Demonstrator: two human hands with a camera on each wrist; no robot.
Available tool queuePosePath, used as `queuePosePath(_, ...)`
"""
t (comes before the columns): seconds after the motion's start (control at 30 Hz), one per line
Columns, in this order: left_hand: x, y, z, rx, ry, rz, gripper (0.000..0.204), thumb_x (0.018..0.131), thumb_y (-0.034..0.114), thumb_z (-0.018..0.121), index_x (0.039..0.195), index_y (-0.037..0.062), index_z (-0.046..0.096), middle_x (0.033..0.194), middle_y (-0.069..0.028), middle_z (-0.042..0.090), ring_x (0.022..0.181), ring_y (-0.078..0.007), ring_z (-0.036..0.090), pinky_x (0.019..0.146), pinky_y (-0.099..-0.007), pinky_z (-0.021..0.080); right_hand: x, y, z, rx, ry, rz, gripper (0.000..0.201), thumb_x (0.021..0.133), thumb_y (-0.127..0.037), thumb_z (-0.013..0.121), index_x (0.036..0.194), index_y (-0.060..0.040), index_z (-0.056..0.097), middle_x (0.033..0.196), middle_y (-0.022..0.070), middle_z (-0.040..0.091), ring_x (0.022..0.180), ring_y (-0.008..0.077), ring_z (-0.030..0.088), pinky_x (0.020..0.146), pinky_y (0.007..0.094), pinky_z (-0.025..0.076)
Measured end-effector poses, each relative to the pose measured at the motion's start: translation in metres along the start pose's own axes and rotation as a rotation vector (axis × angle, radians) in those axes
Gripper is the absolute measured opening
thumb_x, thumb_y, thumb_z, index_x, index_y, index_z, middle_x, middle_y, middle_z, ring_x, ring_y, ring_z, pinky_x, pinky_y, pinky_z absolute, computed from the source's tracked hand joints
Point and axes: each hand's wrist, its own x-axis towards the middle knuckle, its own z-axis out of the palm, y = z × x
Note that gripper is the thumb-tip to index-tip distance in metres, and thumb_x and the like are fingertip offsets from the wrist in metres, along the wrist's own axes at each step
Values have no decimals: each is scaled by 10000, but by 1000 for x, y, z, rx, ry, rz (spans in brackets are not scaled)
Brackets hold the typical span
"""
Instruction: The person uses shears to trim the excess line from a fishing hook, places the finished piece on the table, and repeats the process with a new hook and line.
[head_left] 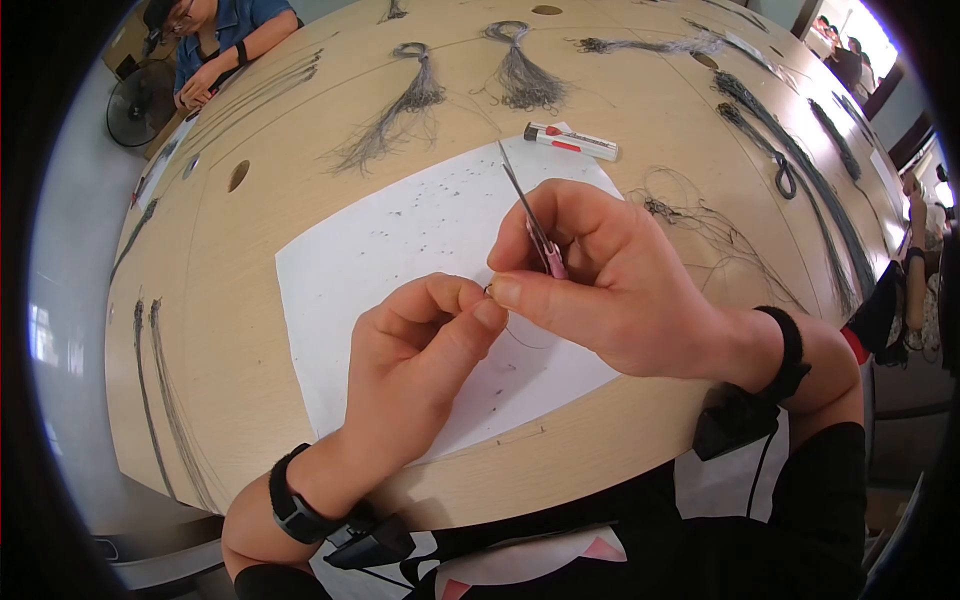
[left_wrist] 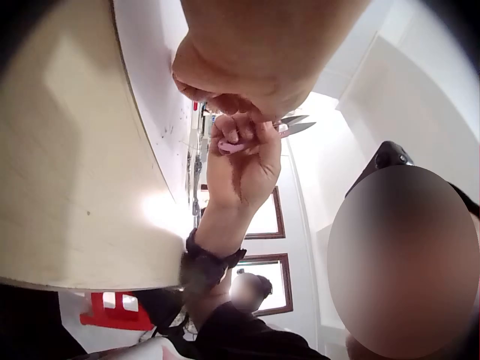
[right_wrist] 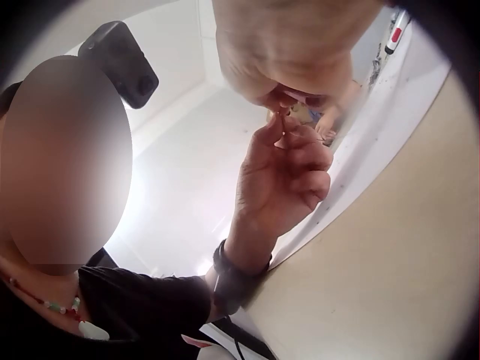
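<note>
Left arm: extended from the near left, with the forearm angled up and inward; a dark strap (head_left: 297,506) is worn at the wrist.
Left hand (head_left: 405,355): held above the sheet, palm side partly turned up; thumb and index finger are closed in a narrow pinch on the thin strand (head_left: 522,341), and the other fingers are curled.
Right arm: brought in from the near right, with the wrist bent toward the left hand; a strap and a black device (head_left: 733,420) are carried there.
Right hand (head_left: 635,295): thumb and index finger are met with the left fingertips at the strand; the scissors (head_left: 543,243) are held within the curled fingers.
Scissors: blades are pointed to the far left, and the pink handle is partly hidden by the fingers.
Strand: its dark end is seen between the touching fingertips, over the white sheet (head_left: 335,270); exact form is too small to tell.
Sheet: laid on the table (head_left: 235,390), with dark specks (head_left: 422,212) scattered on it.
Far edge of sheet: overlapped by a white tool with a dark end (head_left: 580,143).
Right of sheet: a loose tangle of strands (head_left: 705,222) is noted.
</note>
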Motion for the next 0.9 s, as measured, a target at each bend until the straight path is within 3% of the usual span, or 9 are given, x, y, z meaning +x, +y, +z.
queuePosePath(0.2,0,2,3,-55,0,4,74,779,60,569,828,7,555,741,2,551,658,-31,468,595,-150,374,1,-2,-2,9,85,-27,159,748,-95,558,829,26,494,704,8,486,625,39,422,556,176,377)
queuePosePath(0.3,0,1,2,-30,1,51,76,773,48,575,833,6,557,748,0,555,674,-34,480,607,-154,385,1,-1,-4,27,56,-26,102,763,8,543,837,-21,479,741,-7,492,672,20,463,590,141,377)
queuePosePath(0.37,1,0,2,-29,-6,69,75,769,42,577,832,6,556,748,1,555,678,-34,483,608,-155,386,1,2,-3,7,53,-20,157,755,-93,558,840,22,494,707,7,493,633,41,431,561,178,382)
queuePosePath(0.57,1,2,1,-19,-8,-28,54,792,78,546,808,26,555,715,19,537,652,-26,461,580,-157,372,0,5,-1,-12,26,-83,171,752,-95,556,844,34,493,749,39,538,660,49,459,565,191,392)
queuePosePath(0.6,1,3,0,-21,-6,-109,66,799,101,538,802,36,555,699,22,527,633,-26,450,563,-154,361,0,3,-1,-12,25,-82,171,752,-95,556,844,34,493,749,39,538,660,49,459,565,191,392)
queuePosePath(0.67,1,4,0,-24,-4,-190,81,805,123,530,797,46,556,683,25,516,615,-26,439,547,-152,350,-1,-2,-2,-79,-40,-32,102,769,29,517,843,-18,465,746,-14,481,654,1,437,557,132,349)
queuePosePath(0.73,2,4,0,-128,-10,-265,96,805,155,536,796,62,558,661,32,500,587,-26,423,523,-145,332,0,3,-1,-68,-24,-76,100,769,25,520,840,-19,465,744,-17,482,650,1,432,560,136,347)
queuePosePath(0.83,2,2,-2,-213,-81,-218,96,795,157,553,820,65,565,672,38,505,588,-25,422,518,-146,333,0,1,-4,-88,5,-134,96,768,15,525,834,-24,468,736,-24,482,642,3,425,563,141,345)
queuePosePath(0.9,1,4,0,-196,-39,-216,106,793,160,558,834,63,567,683,38,511,592,-24,425,518,-145,334,1,-1,-5,-119,17,-147,93,768,9,528,830,-28,470,731,-27,482,640,4,422,565,143,345)
